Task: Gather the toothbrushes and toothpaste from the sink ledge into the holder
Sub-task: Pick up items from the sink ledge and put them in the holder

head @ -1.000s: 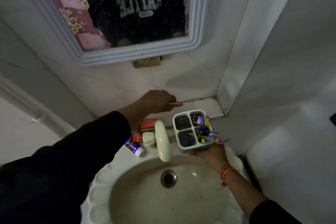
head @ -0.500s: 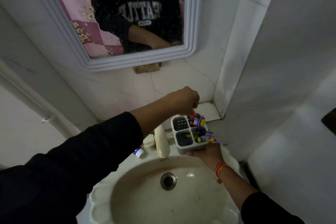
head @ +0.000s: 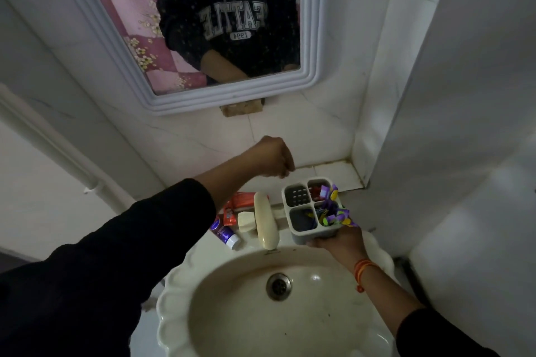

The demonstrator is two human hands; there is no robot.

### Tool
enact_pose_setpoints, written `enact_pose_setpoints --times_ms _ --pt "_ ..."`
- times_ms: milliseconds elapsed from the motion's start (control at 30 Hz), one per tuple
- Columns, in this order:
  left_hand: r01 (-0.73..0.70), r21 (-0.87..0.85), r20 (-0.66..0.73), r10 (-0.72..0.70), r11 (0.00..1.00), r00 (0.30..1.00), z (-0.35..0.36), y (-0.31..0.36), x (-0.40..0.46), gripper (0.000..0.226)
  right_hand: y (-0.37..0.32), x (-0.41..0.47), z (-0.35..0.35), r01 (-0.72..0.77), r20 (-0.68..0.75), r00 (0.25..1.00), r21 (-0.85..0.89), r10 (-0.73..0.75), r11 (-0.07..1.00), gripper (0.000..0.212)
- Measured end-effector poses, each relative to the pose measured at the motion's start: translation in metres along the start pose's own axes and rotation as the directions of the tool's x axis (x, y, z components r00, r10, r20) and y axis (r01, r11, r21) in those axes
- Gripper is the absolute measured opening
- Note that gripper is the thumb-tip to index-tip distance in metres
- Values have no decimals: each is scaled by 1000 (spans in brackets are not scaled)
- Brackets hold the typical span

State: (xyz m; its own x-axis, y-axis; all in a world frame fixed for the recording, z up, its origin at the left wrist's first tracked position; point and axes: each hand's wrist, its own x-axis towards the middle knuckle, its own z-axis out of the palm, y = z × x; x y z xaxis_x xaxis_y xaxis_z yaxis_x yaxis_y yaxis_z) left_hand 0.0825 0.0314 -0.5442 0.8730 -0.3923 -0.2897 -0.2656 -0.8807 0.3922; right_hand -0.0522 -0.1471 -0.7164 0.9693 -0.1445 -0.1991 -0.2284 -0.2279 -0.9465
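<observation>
My right hand (head: 338, 243) holds a grey four-compartment holder (head: 311, 209) from below, over the sink's back rim. A red toothbrush (head: 316, 192) lies in its far right compartment, and purple-and-yellow toothbrushes (head: 333, 213) stick out of the near right one. My left hand (head: 274, 161) hovers above and left of the holder with fingers curled and nothing visible in them. On the ledge left of the tap lie an orange toothpaste tube (head: 239, 206) and a purple tube (head: 224, 233) with a white cap.
A cream tap (head: 265, 223) juts over the basin (head: 179, 295) between the tubes and the holder. A tiled corner ledge (head: 336, 174) lies behind the holder, the right wall close beside it. A framed mirror (head: 174, 95) hangs above.
My left hand carried the red toothbrush from the ledge to the holder, dropped it into the far right compartment, and has lifted away to the left without it. The holder stayed in my right hand.
</observation>
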Motion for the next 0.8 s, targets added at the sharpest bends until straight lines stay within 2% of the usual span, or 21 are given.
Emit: enact_pose_setpoints --times_ms 100,200,300,467,567,667,767,800 --pt "83 106 17 -86 991 996 9 -32 2 24 3 2 2 -17 5 1000 48 17 999 72" --pt "107 220 62 -123 970 990 38 -76 9 23 7 4 3 -28 3 1000 92 28 995 60" --pt "135 303 78 -166 944 983 74 -125 29 32 12 4 5 5 -10 1000 162 -4 987 70" --pt "87 383 85 -129 920 988 86 -126 26 36 15 2 4 36 -40 999 60 -34 998 77" --pt "32 321 89 -64 946 994 83 -127 29 36 13 2 5 57 -43 997 -33 -58 998 75" --pt "-19 133 67 10 991 998 69 -107 20 39 12 2 4 23 -34 999 -21 -23 1000 72" --pt "-69 38 13 69 997 998 61 -95 20 44 8 1 3 -31 34 999 -72 34 997 42" --pt "-96 19 -1 96 995 995 60 -94 21 48 9 1 2 -43 36 998 -58 45 997 41"
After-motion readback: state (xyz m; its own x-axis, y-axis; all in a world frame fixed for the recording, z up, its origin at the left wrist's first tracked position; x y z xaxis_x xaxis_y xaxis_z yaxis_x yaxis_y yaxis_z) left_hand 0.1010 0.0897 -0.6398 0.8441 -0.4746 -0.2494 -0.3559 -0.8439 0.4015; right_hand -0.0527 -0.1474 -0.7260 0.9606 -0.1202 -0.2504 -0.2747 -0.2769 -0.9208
